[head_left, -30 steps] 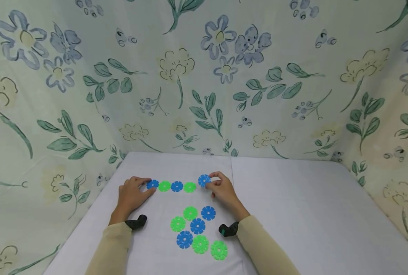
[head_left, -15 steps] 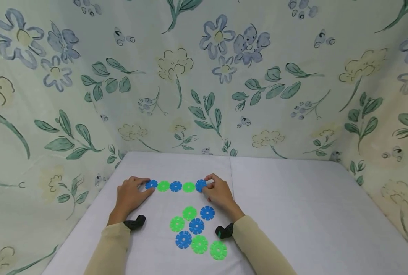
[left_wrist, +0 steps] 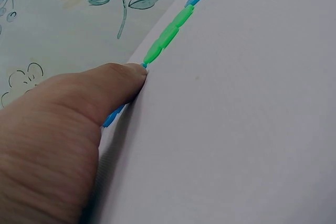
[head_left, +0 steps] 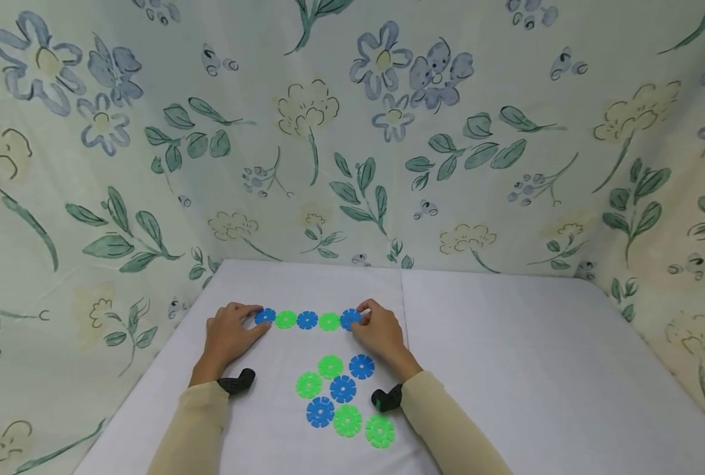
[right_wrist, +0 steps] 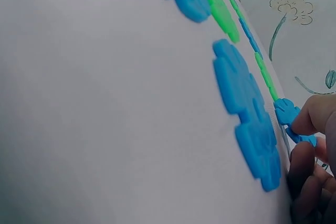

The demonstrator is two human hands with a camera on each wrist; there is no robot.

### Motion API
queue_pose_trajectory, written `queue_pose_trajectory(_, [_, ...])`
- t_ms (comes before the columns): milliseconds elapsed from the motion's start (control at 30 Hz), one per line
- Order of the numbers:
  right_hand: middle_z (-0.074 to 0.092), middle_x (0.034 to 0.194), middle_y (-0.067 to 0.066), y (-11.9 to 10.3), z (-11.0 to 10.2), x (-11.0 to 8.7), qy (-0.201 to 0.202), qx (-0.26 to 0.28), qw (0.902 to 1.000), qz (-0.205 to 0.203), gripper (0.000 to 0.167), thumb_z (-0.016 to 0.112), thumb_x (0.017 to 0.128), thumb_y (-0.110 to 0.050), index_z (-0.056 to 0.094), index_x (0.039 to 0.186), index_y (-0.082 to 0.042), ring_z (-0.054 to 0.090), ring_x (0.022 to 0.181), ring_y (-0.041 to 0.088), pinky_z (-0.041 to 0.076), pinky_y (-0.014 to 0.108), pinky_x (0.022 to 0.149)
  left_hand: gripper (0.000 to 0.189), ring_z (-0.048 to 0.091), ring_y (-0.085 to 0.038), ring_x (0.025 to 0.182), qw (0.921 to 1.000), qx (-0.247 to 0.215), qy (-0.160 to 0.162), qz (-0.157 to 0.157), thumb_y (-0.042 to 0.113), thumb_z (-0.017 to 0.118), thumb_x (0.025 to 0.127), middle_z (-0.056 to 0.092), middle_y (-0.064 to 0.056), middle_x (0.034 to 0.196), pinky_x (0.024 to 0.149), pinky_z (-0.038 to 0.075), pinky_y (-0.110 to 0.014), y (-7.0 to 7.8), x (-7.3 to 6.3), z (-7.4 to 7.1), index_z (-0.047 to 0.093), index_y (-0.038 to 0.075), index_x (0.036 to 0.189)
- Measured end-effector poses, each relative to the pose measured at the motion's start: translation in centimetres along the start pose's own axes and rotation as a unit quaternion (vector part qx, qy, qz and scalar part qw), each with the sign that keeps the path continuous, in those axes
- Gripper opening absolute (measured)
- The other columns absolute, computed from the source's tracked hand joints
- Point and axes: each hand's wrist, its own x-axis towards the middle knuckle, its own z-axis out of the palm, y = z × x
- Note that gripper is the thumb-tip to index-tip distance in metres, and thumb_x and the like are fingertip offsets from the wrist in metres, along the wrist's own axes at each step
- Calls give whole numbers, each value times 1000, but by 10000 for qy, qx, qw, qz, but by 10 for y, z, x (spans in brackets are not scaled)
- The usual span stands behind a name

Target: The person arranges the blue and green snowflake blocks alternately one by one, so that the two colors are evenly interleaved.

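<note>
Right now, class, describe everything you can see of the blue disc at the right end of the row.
The blue disc is thin and round, with a notched rim, and looks like plastic. It is just right of a green disc; whether the two interlock is unclear. The right hand pinches it, covering part of it. In the right wrist view it looks tilted.

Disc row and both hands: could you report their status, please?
Left hand holds leftmost blue disc. Right hand pinches rightmost blue disc. Row of five, alternating blue-green. Seven loose discs nearer, apparently not blocking.
</note>
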Motion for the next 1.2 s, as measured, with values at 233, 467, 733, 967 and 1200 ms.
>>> queue_pose_trajectory(233, [64,86,-1,-1,-2,1,-96,-73,9999,96,29,73,85,-29,64,110,-19,57,77,18,45,30,67,54,54,-35,114,10000,36,-37,-32,59,69,87,61,-14,126,89,36,-55,0,1,1,68,25,129])
queue_pose_trajectory(467, [63,88,1,-3,-7,-1,-191,-127,9996,188,28,73,86,-31,67,108,-15,57,80,19,48,32,71,54,54,-35,114,10000,20,3,-32,59,70,86,62,-13,125,92,36,-56,0,1,2,68,26,129])
queue_pose_trajectory(733, [61,85,2,-4,-6,-2,-254,-190,9994,118,28,73,87,-30,68,108,-12,56,79,19,47,32,70,54,54,-36,114,10000,19,-1,-57,58,70,86,61,-14,125,90,36,-55,1,0,0,68,25,129])
queue_pose_trajectory(967, [61,84,1,-3,-3,-2,-218,-237,9995,77,28,73,87,-31,68,108,-13,56,78,18,47,31,69,54,54,-36,113,10000,16,-46,-67,58,70,86,61,-14,126,89,35,-54,2,-1,-2,68,25,129])
queue_pose_trajectory(1200, [60,85,1,-1,-4,-2,-261,-204,9994,96,28,72,88,-30,68,109,-13,56,78,18,47,32,68,53,54,-35,113,10000,-24,-33,-45,58,70,86,61,-14,124,90,35,-55,2,-2,-1,68,26,129])
